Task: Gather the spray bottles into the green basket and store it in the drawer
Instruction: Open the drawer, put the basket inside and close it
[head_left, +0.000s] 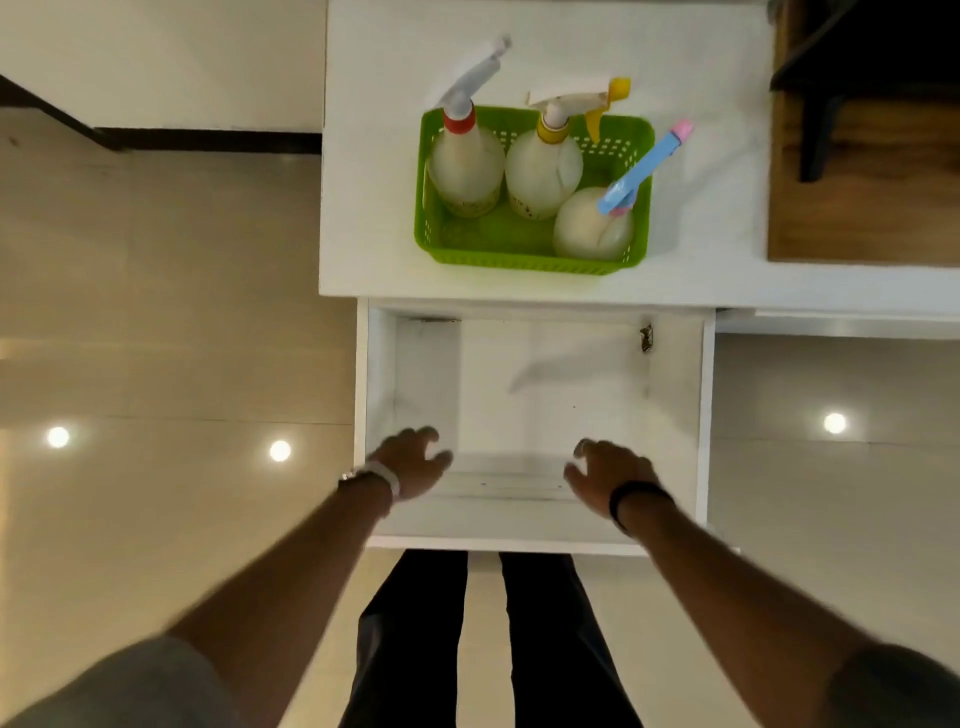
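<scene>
A green basket (483, 244) sits on the white countertop (374, 218) and holds three spray bottles: one with a red collar (465, 166), one with a yellow trigger (543, 171), one with a blue and pink head (592, 228). Below the counter edge a white drawer (540, 395) stands pulled out, with nothing inside it. My left hand (415, 462) and my right hand (608, 475) hover over the drawer's front part, fingers spread, holding nothing. Both hands are well short of the basket.
A wooden board or shelf (862, 187) with a dark bracket lies on the counter at the right. Glossy beige floor (171, 338) with light reflections lies to the left and right of the drawer. My legs stand right behind the drawer front.
</scene>
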